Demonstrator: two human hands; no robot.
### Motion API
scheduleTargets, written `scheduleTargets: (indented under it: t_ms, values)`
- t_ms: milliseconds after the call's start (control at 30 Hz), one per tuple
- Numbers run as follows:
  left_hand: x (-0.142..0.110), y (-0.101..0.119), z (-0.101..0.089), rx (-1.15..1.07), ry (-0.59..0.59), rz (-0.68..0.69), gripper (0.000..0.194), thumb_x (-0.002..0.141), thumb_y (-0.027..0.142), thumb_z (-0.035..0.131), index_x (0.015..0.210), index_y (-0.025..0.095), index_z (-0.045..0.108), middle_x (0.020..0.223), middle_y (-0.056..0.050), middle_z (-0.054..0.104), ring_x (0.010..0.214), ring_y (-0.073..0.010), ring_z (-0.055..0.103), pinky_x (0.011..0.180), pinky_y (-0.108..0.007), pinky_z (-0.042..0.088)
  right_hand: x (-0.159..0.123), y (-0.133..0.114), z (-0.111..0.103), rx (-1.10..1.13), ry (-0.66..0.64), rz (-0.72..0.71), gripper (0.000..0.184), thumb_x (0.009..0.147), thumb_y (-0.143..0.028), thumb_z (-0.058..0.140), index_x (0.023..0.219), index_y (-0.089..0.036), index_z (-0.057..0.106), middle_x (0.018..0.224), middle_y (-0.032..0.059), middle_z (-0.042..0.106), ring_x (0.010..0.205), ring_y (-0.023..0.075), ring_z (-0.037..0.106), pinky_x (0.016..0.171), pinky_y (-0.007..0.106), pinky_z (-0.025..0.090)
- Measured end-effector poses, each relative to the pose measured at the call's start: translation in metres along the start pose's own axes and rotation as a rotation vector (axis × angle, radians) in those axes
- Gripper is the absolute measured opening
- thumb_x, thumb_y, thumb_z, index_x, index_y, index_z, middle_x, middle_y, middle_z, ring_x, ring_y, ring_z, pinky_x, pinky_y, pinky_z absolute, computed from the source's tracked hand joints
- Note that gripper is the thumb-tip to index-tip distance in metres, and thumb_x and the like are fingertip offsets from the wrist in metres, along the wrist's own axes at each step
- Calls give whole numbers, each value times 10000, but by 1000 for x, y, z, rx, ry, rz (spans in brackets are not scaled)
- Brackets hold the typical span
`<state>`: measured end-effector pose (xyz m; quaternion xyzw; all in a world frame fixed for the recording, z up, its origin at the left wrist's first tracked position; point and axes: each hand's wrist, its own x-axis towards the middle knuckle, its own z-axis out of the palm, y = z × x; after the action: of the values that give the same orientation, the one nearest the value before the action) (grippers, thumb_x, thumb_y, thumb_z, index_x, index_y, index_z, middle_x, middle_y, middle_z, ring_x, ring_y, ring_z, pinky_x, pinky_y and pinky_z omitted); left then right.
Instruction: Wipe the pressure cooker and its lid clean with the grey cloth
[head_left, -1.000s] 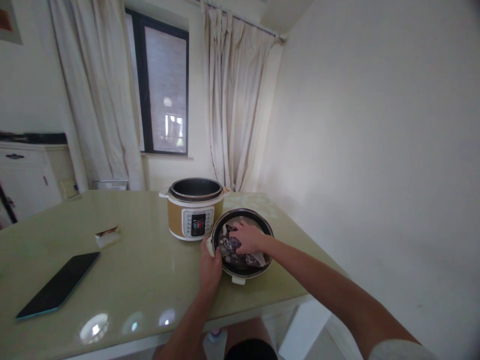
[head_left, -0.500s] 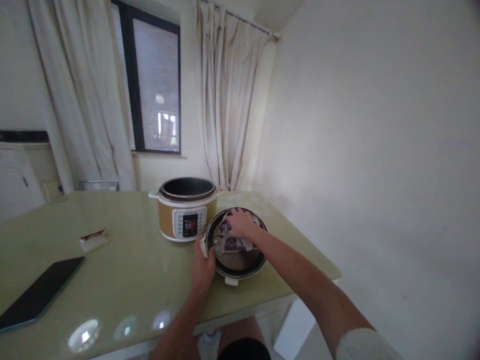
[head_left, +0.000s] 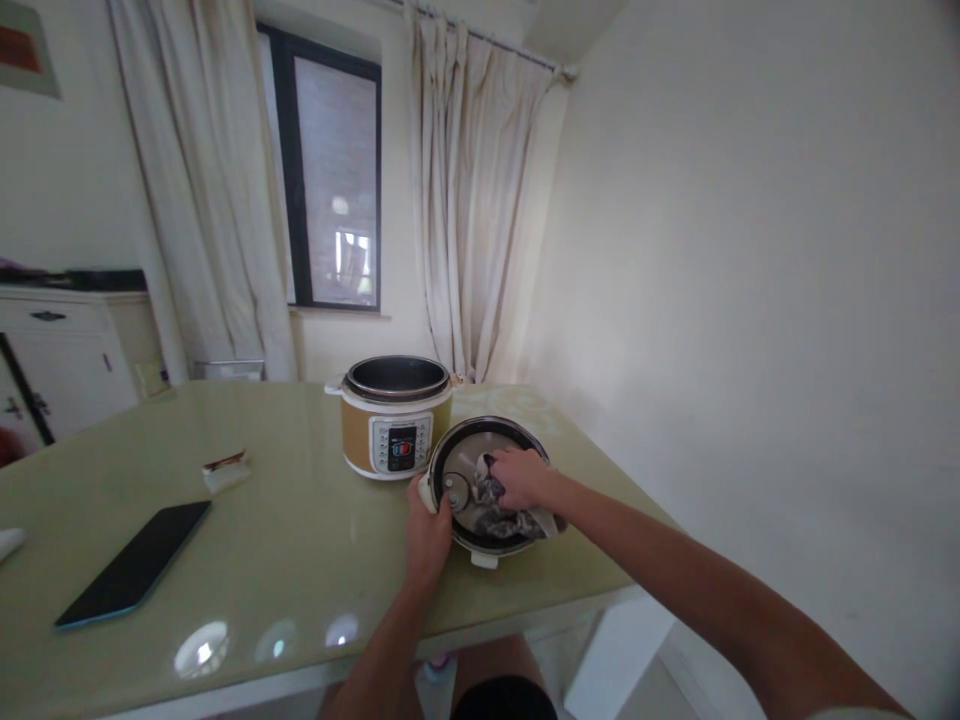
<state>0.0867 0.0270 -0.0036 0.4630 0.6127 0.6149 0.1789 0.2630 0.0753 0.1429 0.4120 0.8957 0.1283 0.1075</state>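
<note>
The round lid (head_left: pixel 480 452) of an electric pressure cooker is tilted on the table, its metal inner side facing me. My left hand (head_left: pixel 429 535) grips the lid's left edge, thumb over the rim. Bunched under the fingers of my right hand (head_left: pixel 525 478) is a dark patterned cloth (head_left: pixel 510 522), pressed against the lower right of the lid's inner side. Just behind and to the left stands the gold and white pressure cooker (head_left: pixel 358 440), uncovered, with a dark inner pot and a control panel on its front.
On the left of the glossy green table (head_left: pixel 300 540) lie a dark tablet (head_left: pixel 139 565) and a small white packet (head_left: pixel 226 473). A wall (head_left: pixel 750 300) rises along the right. Curtains (head_left: pixel 480 200) and a window are behind.
My right hand has moved with the cloth from the lid's upper part down to its lower right. My left hand keeps hold of the rim. The view has turned slightly left.
</note>
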Motion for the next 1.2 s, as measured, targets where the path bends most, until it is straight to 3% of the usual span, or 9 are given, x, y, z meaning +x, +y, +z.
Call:
scheduleTargets:
  t_ms: [100, 167, 300, 433, 633, 767, 967, 1067, 1200]
  values:
    - [0, -1, 0, 0, 7, 3, 487, 948, 293, 553, 1416, 196, 460, 1285, -129, 681, 1199, -281, 687, 1024, -441, 554, 17, 9, -7, -26, 9, 189, 364, 841, -298, 727, 1175, -155, 752, 1309, 212, 675, 1186, 382, 662, 897, 471, 589]
    - [0, -1, 0, 9, 3, -16, 498, 951, 293, 552, 1431, 205, 453, 1265, -121, 693, 1169, -281, 703, 1003, -436, 563, 32, 8, -12, -25, 37, 241, 389, 868, -275, 709, 1237, -153, 720, 1315, 230, 668, 1195, 382, 656, 912, 481, 575]
    - [-1, 0, -3, 22, -4, -24, 520, 957, 306, 564, 1454, 213, 444, 1254, -113, 703, 1153, -281, 711, 988, -435, 570, 54, -15, -14, -20, 152, 142, 487, 869, -244, 718, 1338, -159, 617, 1288, 209, 691, 1219, 347, 638, 954, 466, 549]
    - [-3, 2, -4, 28, -19, -60, 540, 963, 305, 555, 1475, 189, 432, 1260, -135, 708, 1116, -289, 721, 965, -445, 573, 49, -37, -4, 49, 232, 24, 442, 909, -321, 665, 1307, -141, 598, 1269, 187, 705, 1199, 316, 649, 925, 410, 563]
    - [-1, 1, -3, 4, -19, -54, 517, 971, 308, 546, 1462, 190, 434, 1272, -136, 700, 1170, -288, 702, 994, -442, 562, 13, -26, 12, 131, 105, -131, 498, 816, -471, 737, 1246, -222, 700, 1278, 127, 695, 1181, 322, 666, 906, 401, 583]
    - [0, 2, -1, 8, -14, -66, 511, 964, 291, 552, 1451, 181, 441, 1288, -142, 695, 1169, -297, 700, 1003, -454, 557, -1, -8, 9, 103, 20, -107, 488, 770, -474, 779, 1209, -262, 746, 1251, 124, 706, 1151, 333, 689, 875, 401, 590]
    - [-2, 2, 2, -8, 4, -12, 505, 961, 291, 549, 1448, 200, 453, 1278, -131, 702, 1158, -282, 708, 1003, -445, 564, 16, 17, -2, -47, 51, 212, 367, 774, -270, 796, 1119, -145, 775, 1185, 206, 736, 1106, 369, 702, 860, 428, 590]
    - [-1, 1, 4, 6, -14, -21, 516, 961, 298, 545, 1457, 195, 446, 1247, -133, 719, 1128, -283, 724, 971, -438, 577, 36, 9, -5, -49, 142, 216, 316, 864, -221, 701, 1154, -107, 752, 1227, 247, 709, 1165, 377, 664, 892, 464, 572]
    - [-1, -1, 3, 12, -27, -30, 517, 968, 309, 538, 1463, 197, 438, 1243, -133, 726, 1137, -282, 727, 954, -424, 582, 57, -24, -2, -29, 244, 88, 322, 925, -270, 654, 1202, -119, 716, 1255, 221, 699, 1223, 336, 615, 953, 454, 546]
